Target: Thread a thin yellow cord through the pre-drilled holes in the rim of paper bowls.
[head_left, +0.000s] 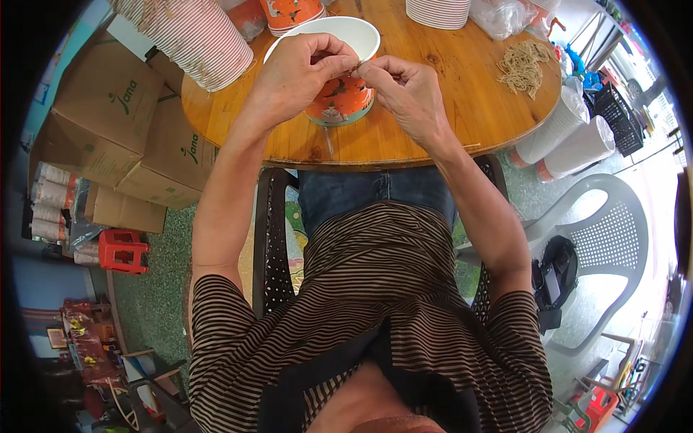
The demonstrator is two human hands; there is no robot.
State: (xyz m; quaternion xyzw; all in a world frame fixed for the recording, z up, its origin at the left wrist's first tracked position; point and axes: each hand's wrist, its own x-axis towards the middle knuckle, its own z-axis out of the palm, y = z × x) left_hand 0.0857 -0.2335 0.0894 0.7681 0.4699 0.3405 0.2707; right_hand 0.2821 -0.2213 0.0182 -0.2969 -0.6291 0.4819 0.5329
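Over the round wooden table [462, 79], both hands [357, 68] (fingertips meeting) pinch a rubber band [356, 67] at the paper cup [339, 97].

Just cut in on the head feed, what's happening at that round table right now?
A seated person works over an orange paper cup on the round wooden table. Both hands meet at its near rim: the left hand and right hand pinch something thin between the fingertips. A pile of rubber bands lies to the right, cup stacks behind.
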